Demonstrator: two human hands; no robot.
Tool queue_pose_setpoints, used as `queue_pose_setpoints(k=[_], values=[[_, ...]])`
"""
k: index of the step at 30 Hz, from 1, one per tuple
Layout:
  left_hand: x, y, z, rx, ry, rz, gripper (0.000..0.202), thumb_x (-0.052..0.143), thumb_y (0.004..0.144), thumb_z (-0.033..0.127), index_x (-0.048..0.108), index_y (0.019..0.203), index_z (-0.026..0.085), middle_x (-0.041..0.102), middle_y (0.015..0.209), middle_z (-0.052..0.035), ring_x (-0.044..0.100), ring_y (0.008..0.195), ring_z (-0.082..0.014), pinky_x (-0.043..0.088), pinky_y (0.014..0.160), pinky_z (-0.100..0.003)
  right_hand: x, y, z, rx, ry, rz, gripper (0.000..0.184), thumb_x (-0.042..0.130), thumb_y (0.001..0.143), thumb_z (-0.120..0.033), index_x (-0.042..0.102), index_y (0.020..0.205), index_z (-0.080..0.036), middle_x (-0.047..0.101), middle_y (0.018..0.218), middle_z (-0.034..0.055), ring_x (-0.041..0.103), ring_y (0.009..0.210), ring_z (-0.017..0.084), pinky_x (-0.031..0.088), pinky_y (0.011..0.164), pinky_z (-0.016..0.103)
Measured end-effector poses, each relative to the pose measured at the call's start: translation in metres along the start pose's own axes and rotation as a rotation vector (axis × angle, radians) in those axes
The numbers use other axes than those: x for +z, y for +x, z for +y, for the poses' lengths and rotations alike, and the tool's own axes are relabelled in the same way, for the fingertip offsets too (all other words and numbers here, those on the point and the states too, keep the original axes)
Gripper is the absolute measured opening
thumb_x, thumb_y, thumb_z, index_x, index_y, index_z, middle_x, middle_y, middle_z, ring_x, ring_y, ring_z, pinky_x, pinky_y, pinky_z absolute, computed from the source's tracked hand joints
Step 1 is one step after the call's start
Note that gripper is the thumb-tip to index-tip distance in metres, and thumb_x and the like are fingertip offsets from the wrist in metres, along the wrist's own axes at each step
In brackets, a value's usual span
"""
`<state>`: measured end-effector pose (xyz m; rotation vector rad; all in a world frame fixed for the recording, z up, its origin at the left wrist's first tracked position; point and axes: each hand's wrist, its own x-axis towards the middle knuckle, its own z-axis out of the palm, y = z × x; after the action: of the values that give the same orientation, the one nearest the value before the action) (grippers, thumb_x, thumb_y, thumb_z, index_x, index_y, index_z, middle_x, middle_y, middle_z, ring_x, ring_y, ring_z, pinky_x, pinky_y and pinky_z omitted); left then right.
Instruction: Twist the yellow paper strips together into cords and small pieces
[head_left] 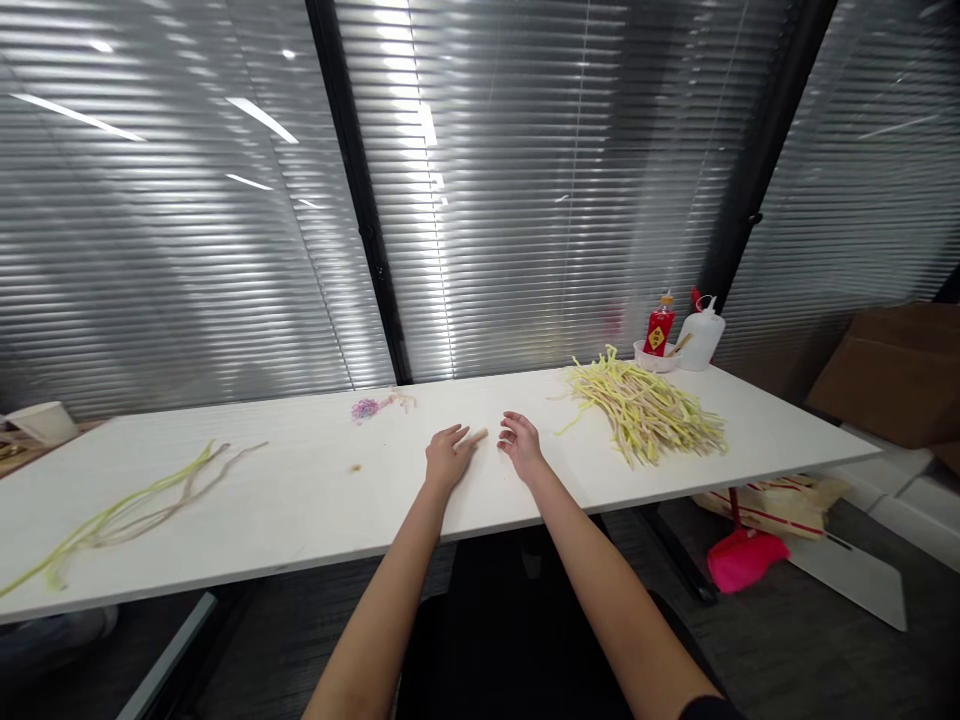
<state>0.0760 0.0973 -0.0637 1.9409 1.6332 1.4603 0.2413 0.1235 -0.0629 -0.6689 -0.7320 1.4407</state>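
Observation:
My left hand [446, 457] rests low over the white table [315, 500], fingers and thumb stretched out. Whether a small pale piece lies by its thumb, I cannot tell. Just right of it, my right hand [520, 443] is open with fingers apart and slightly curled, and nothing shows in it. Nearest to the right hand is a large heap of thin yellow-green and beige stems [645, 412]. A few long loose stems [150, 495] lie at the table's left. Beyond my left hand sits a small tangle of coloured rubber bands [365, 409].
A red-labelled bottle [659, 328] stands in a pale bowl [655, 360], beside a white squeeze bottle [702, 338]. A white cup [43, 424] is at the far left. Blinds [510, 200] rise behind the table; a cardboard box [885, 375] and pink item [745, 558] are to the right.

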Motion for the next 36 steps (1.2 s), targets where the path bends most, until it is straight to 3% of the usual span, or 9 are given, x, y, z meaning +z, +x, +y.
queue_pose_setpoints(k=[5,9,12,17,24,30,36], values=[[0.002,-0.005,0.008,0.016,0.301,-0.149,0.033,0.053,0.082,0.041,0.065,0.108,0.025,0.058,0.120,-0.0114,0.046,0.114,-0.0312,0.028,0.092,-0.045,0.003,-0.002,0.002,-0.056,-0.082,0.043,0.028,0.067,0.059,-0.026,0.060,0.085,-0.020,0.055,0.073,-0.0014,0.049,0.055,0.008,0.041,0.050,0.023],[0.001,-0.008,0.018,0.094,0.376,-0.273,0.028,0.043,0.088,0.034,0.066,0.103,0.030,0.063,0.109,-0.0076,0.049,0.105,-0.0269,0.025,0.089,-0.044,0.002,-0.002,0.004,-0.156,-0.172,0.077,0.023,0.064,0.061,-0.028,0.059,0.082,-0.019,0.054,0.069,-0.0018,0.045,0.050,0.008,0.036,0.046,0.022],[0.001,-0.009,0.019,0.116,0.392,-0.293,0.028,0.043,0.088,0.030,0.068,0.099,0.029,0.065,0.100,-0.0077,0.051,0.099,-0.0257,0.025,0.086,-0.042,0.001,-0.001,0.005,-0.203,-0.192,0.095,0.020,0.063,0.063,-0.028,0.059,0.080,-0.018,0.054,0.066,-0.0019,0.042,0.047,0.007,0.033,0.043,0.021],[0.005,-0.008,0.011,0.077,0.380,-0.209,0.031,0.041,0.088,0.022,0.064,0.109,0.023,0.064,0.096,-0.0098,0.054,0.097,-0.0251,0.030,0.084,-0.040,0.000,0.001,0.004,-0.216,-0.184,0.130,0.020,0.063,0.063,-0.028,0.058,0.078,-0.017,0.053,0.064,-0.0021,0.040,0.044,0.006,0.031,0.041,0.021],[-0.001,0.001,-0.002,-0.177,0.277,0.248,0.035,0.037,0.089,0.023,0.057,0.117,0.018,0.060,0.107,-0.0090,0.054,0.100,-0.0191,0.040,0.084,-0.030,-0.002,0.000,0.002,-0.235,-0.184,0.198,0.021,0.060,0.064,-0.030,0.057,0.080,-0.016,0.052,0.064,-0.0032,0.040,0.043,0.005,0.030,0.040,0.020],[-0.002,-0.001,0.003,-0.294,0.371,0.164,0.040,0.048,0.083,0.027,0.053,0.122,0.024,0.053,0.120,-0.0092,0.050,0.109,-0.0243,0.039,0.087,-0.039,-0.001,0.001,0.001,-0.229,-0.207,0.215,0.023,0.060,0.063,-0.030,0.057,0.081,-0.016,0.052,0.065,-0.0032,0.039,0.042,0.005,0.031,0.040,0.020],[-0.003,-0.002,0.010,-0.311,0.405,0.094,0.043,0.053,0.077,0.030,0.054,0.120,0.025,0.053,0.120,-0.0087,0.049,0.109,-0.0250,0.036,0.088,-0.042,-0.002,0.003,0.004,-0.223,-0.230,0.211,0.024,0.060,0.063,-0.030,0.058,0.082,-0.016,0.052,0.066,-0.0029,0.039,0.043,0.005,0.032,0.040,0.020]])
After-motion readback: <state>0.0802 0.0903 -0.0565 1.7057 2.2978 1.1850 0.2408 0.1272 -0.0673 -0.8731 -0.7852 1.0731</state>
